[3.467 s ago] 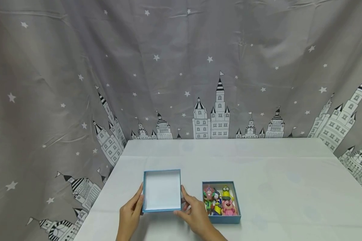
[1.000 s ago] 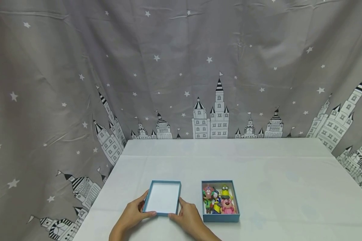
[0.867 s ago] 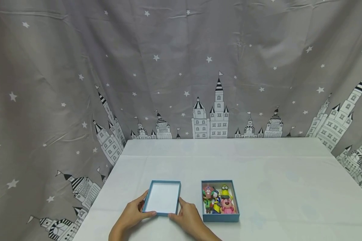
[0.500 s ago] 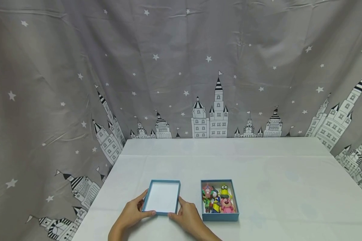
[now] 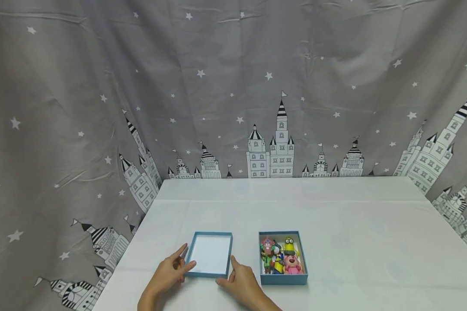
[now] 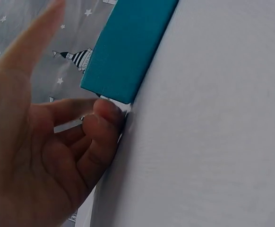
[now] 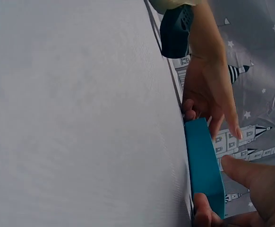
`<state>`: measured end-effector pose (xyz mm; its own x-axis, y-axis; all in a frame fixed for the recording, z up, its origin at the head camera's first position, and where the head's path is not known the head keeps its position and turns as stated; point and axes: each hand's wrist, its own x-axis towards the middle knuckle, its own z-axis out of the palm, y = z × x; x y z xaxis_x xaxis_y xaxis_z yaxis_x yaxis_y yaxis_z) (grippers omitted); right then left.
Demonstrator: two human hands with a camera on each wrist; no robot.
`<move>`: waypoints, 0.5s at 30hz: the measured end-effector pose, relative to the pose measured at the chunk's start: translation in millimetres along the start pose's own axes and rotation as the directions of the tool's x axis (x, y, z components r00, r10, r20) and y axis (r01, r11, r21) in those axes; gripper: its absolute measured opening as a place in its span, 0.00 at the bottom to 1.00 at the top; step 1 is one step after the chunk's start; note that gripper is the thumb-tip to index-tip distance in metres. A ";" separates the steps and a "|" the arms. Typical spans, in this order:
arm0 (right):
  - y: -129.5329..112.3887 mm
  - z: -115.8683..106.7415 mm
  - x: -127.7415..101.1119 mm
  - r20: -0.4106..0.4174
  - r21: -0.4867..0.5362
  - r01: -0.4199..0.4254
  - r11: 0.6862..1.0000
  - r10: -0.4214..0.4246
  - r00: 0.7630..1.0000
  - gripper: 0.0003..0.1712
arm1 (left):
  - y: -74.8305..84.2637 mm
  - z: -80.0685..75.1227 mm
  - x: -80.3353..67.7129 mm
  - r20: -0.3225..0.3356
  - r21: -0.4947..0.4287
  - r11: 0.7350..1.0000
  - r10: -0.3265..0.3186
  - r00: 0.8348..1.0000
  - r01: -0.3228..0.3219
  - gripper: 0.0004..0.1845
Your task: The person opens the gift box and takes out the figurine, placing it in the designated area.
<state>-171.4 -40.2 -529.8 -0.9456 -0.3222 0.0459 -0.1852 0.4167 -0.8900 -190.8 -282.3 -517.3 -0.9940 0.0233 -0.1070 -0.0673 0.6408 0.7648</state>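
A shallow blue box lid (image 5: 208, 274) with a white inside lies hollow side up on the white table. At its left corner is my left hand (image 5: 166, 273), thumb raised and other fingers loosely bent. In the left wrist view the thumb of that hand (image 6: 33, 156) stands well away from the lid (image 6: 128, 47), its fingertips close to the corner. My right hand (image 5: 243, 280) is at the near right corner. The right wrist view shows this hand (image 7: 265, 189) with its thumb off the lid (image 7: 203, 165) and a fingertip beside the wall.
Right of the lid stands a blue box (image 5: 284, 280) holding several toy figures, among them a yellow one-piece figure (image 5: 289, 246) with goggle eyes and a pink bear (image 5: 292, 265). A grey curtain (image 5: 218, 52) with castles and stars hangs behind the table (image 5: 354, 224).
The lid, held up and tilted earlier, came down onto the table. Since half a second ago my left hand has drawn back, its thumb lifting off; the right hand has loosened at the corner.
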 end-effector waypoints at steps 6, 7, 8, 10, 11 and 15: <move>-12.8 -8.0 -12.5 0.073 -0.031 -0.063 0.998 0.065 0.995 0.44 | 6.4 -4.5 -1.1 -0.121 0.020 0.995 -0.091 0.988 0.095 0.35; -15.8 -10.7 -15.1 0.080 -0.046 -0.060 0.997 0.063 0.995 0.43 | 8.0 -5.1 -1.1 -0.149 0.026 0.995 -0.089 0.985 0.094 0.34; -19.1 -13.9 -17.5 0.085 -0.055 -0.055 0.997 0.059 0.995 0.42 | 10.1 -5.3 -1.1 -0.183 0.038 0.995 -0.081 0.980 0.089 0.33; -24.3 -20.6 -22.0 0.078 -0.081 -0.023 0.996 0.029 0.997 0.41 | 15.7 -5.0 -0.9 -0.262 0.060 0.995 -0.057 0.963 0.075 0.30; -26.9 -24.5 -24.4 0.072 -0.086 0.000 0.996 0.006 0.997 0.39 | 19.0 -4.3 -0.5 -0.308 0.067 0.996 -0.039 0.951 0.062 0.27; -35.6 -42.7 -29.8 0.041 -0.065 0.027 0.998 -0.025 0.999 0.35 | 35.5 3.5 2.6 -0.471 0.068 0.997 0.065 0.880 -0.037 0.18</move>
<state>-148.0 -9.1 -480.2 -0.9288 -0.3672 0.0491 -0.2279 0.4620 -0.8571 -195.4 -256.9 -492.7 -0.9196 -0.2991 0.2546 -0.0240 0.6898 0.7236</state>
